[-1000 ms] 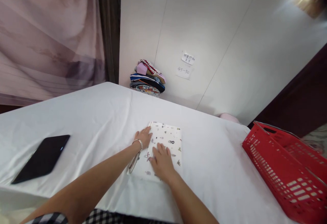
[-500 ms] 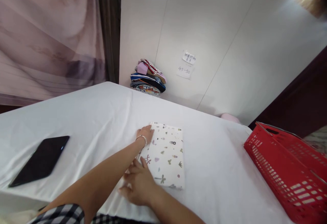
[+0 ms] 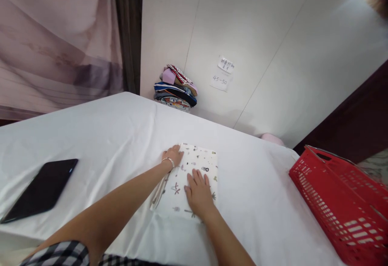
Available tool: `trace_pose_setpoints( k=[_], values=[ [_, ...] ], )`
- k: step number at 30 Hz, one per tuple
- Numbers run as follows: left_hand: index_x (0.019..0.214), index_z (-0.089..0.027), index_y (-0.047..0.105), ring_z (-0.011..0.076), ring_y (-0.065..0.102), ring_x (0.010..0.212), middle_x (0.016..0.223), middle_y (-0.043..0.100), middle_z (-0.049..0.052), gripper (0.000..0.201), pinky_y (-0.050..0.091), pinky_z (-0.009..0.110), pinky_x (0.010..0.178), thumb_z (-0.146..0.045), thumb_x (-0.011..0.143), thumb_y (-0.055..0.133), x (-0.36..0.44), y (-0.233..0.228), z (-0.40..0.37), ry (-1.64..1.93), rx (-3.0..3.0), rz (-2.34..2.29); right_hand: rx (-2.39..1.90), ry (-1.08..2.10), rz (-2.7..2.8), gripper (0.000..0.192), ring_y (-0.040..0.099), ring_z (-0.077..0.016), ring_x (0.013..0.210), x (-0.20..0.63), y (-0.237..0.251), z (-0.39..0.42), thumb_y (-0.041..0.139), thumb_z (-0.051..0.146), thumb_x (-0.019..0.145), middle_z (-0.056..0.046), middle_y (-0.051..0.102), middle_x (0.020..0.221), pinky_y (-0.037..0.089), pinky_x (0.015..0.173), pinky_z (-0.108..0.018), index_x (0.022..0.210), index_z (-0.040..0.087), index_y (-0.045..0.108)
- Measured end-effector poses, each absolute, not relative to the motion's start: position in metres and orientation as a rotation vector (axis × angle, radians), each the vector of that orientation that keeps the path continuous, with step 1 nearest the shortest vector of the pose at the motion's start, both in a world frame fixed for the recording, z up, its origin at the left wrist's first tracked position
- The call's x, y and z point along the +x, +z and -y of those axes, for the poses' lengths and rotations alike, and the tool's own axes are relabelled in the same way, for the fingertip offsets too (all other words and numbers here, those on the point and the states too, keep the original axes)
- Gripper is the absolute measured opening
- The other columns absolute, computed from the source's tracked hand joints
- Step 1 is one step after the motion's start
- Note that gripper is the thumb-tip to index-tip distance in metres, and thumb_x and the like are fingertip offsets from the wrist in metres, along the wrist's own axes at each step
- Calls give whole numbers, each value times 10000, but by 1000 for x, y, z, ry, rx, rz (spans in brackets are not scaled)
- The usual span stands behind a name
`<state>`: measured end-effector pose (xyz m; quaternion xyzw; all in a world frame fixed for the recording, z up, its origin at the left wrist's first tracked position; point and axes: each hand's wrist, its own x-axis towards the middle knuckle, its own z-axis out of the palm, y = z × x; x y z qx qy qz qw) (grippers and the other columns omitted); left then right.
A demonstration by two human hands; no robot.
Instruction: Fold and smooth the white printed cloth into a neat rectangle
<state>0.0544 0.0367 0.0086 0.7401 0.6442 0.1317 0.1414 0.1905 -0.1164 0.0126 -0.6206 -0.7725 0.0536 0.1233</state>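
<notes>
At the far left of the white-draped worktop (image 3: 100, 136) lies a flat black rectangular tablet (image 3: 39, 189), well apart from the hands. Near the middle sits the folded white cloth printed with small coloured motifs (image 3: 194, 169), a neat rectangle lying flat. The left hand (image 3: 172, 155), a thin bracelet at its wrist, rests open on the cloth's far left corner, fingers spread and gripping nothing. The right hand (image 3: 198, 191) lies palm-down on the near half, fingers together, flat and holding nothing.

Judging by this, the fold is being pressed: it would go best with the left hand pinning the corner while the right palm bears down evenly, so the layers stay square.

Against the wall behind, a small stack of folded multicoloured fabrics (image 3: 177, 90) is piled. At the right edge, the red slotted plastic shopping basket (image 3: 342, 201) stands open-topped; nothing shows in the part of its interior that is visible.
</notes>
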Motion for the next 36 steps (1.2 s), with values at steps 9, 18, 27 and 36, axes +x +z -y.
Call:
trace_pose_setpoints(
  k=[9,18,27,36],
  values=[
    [1001,-144,533,252,481,1023,1067,543,121,407,370,371,844,-460,798,376,60,9,-43,521,2083,-1991,-1811,233,2230,429,149,-215,1314,188,9,118,317,349,883,-61,249,1416,89,1052,-459,1289,224,378],
    [940,-144,542,247,491,999,1025,556,113,387,371,375,836,-409,846,276,58,3,-44,502,2082,-2018,-1834,350,2076,482,169,-189,1308,197,35,49,367,393,855,-58,237,1420,152,1044,-401,1300,208,367],
    [1010,-128,545,252,469,1047,1094,542,128,411,358,377,861,-375,851,258,60,10,-45,392,2095,-2001,-2033,51,2114,478,113,-206,1313,212,0,18,255,398,897,-73,212,1429,82,1030,-417,1321,190,324],
    [1019,-152,551,262,484,1039,1095,562,123,439,365,399,846,-438,843,268,62,8,-60,420,2048,-2027,-2087,101,2137,491,64,-195,1321,210,4,19,214,401,900,-62,159,1445,52,1030,-410,1343,198,278]
  ],
)
